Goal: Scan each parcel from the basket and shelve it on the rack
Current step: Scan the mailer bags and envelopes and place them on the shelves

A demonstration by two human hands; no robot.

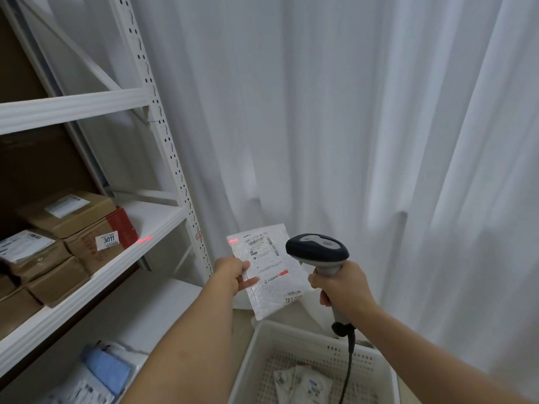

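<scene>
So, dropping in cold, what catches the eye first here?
The dark-headed scanner in the right hand, aimed at the white parcel that the left hand pinches above the basket. Its red beam lands partly on the parcel's corner, partly on the rack at left.

- Soft, even, cool daylight comes through the white curtain [350, 126]; it is brightest at the right side.
- The deep shelves of the rack [163, 135] stay dark.
- Wide-angle bending at the edges; slightly soft sharpness.
</scene>
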